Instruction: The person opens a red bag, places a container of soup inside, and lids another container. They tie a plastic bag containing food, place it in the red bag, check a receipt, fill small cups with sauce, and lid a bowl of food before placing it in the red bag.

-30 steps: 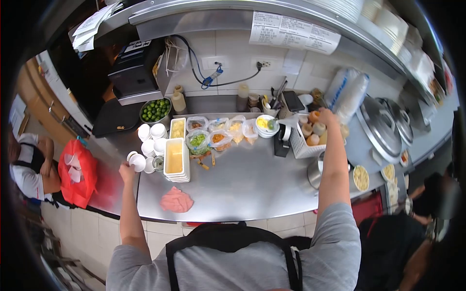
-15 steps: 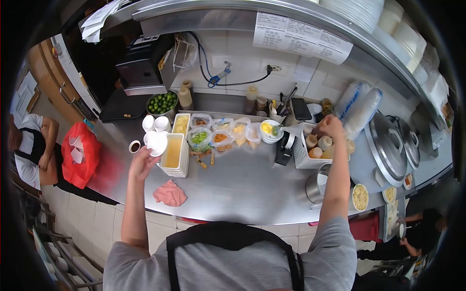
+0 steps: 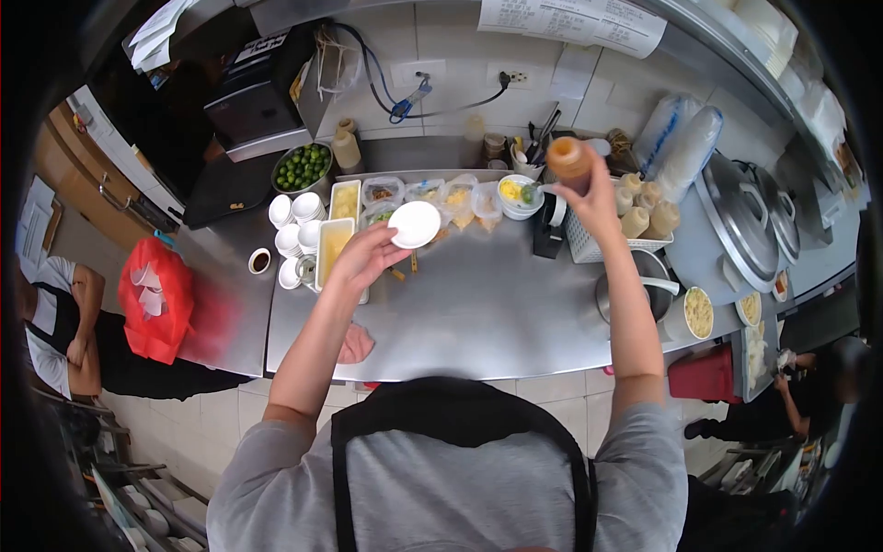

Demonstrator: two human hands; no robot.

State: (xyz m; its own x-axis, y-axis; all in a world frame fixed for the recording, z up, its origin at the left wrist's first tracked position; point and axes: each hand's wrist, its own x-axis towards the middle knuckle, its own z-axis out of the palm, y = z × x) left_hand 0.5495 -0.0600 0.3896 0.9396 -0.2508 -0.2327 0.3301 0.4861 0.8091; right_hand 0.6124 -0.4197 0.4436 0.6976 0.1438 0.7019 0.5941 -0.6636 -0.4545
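Observation:
My left hand (image 3: 362, 254) pinches a small white sauce cup (image 3: 415, 224) by its edge, above the steel counter (image 3: 478, 322). In my right hand (image 3: 596, 201) is a squeeze bottle (image 3: 567, 160) with orange-brown contents, raised beside the basket and slightly blurred. A white plastic basket (image 3: 589, 247) with several more bottles (image 3: 635, 221) stands below and to the right of that hand. Several stacked white cups (image 3: 287, 239) are left of my left hand, next to a white container (image 3: 333, 247) of yellowish liquid that my wrist partly covers.
Bags of ingredients (image 3: 457, 198), a bowl of limes (image 3: 303, 170) and a cup of dark sauce (image 3: 260, 261) are on the counter. A pink cloth (image 3: 356, 344) lies near its front edge. Large lids (image 3: 736, 221) stand right. Two other people are at the sides.
My right hand has lifted a squeeze bottle out of the basket and brought it left. My left hand has carried the white cup rightward, over the counter's middle.

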